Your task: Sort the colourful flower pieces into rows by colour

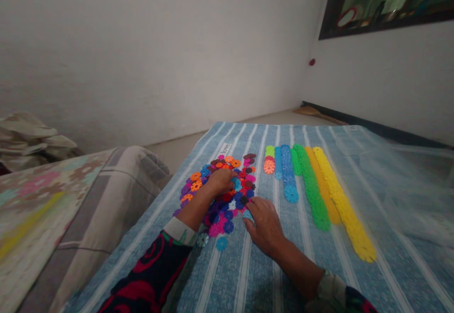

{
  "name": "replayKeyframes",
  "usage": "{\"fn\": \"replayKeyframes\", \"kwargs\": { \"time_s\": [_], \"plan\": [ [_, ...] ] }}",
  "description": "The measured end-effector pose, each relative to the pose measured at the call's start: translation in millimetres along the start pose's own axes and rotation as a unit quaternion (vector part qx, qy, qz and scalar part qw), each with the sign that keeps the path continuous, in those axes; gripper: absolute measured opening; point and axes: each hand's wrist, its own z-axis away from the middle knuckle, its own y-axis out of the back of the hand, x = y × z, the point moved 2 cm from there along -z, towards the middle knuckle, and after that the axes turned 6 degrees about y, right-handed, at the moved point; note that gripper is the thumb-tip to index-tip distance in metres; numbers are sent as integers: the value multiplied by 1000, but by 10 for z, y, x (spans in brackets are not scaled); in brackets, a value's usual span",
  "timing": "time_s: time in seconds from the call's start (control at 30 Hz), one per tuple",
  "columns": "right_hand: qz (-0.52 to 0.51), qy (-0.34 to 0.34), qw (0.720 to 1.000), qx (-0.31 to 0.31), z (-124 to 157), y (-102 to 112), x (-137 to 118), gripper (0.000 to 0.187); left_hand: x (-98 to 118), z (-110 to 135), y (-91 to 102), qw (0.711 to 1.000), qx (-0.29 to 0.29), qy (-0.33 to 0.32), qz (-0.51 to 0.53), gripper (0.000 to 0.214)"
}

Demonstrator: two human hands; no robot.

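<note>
A mixed pile of notched plastic snowflake discs [222,218] in purple, pink, orange, red and blue lies on the striped cloth. My left hand [222,182] reaches over the middle of the pile, its fingertips down among the pieces beside a light blue disc [236,184]; whether they grip it is unclear. At the pile's right edge, my right hand [264,221] holds another light blue disc [248,215] between thumb and fingers. Right of the pile, overlapping discs form rows by colour, among them a blue row [289,171], a green row [312,190] and a yellow row [345,204].
Blue-and-white striped cloth [234,275] covers the work surface. Clear plastic sheeting [407,185] lies on the right. To the left stands a surface draped in grey plaid and floral cloth [117,195]. A broom [315,112] rests on the floor by the wall.
</note>
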Motion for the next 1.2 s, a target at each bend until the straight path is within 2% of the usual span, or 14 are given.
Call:
{"fn": "replayKeyframes", "kwargs": {
  "time_s": [0.1, 0.23, 0.6, 0.9, 1.2],
  "plan": [
    [-1, -2, 1000, -3, -1, 1, 2, 39, 11, -96, 28, 998, -59, -10, -31, 44],
    [-2, -3, 1000, -6, -2, -2, 8, 39, 26, -167, 76, 996, -85, -14, -34, 42],
    [-5, -1, 1000, -6, -13, 8, 3, 35, 60, -112, 49, 998, -48, -10, -43, 38],
    [2, -8, 1000, -7, -35, 16, -5, 34, 46, -141, 12, 998, -49, -33, -38, 35],
    [1, -10, 1000, -21, -41, 6, 8, 34, -39, -242, -51, 998, -61, -18, 7, 37]
  ]
}}
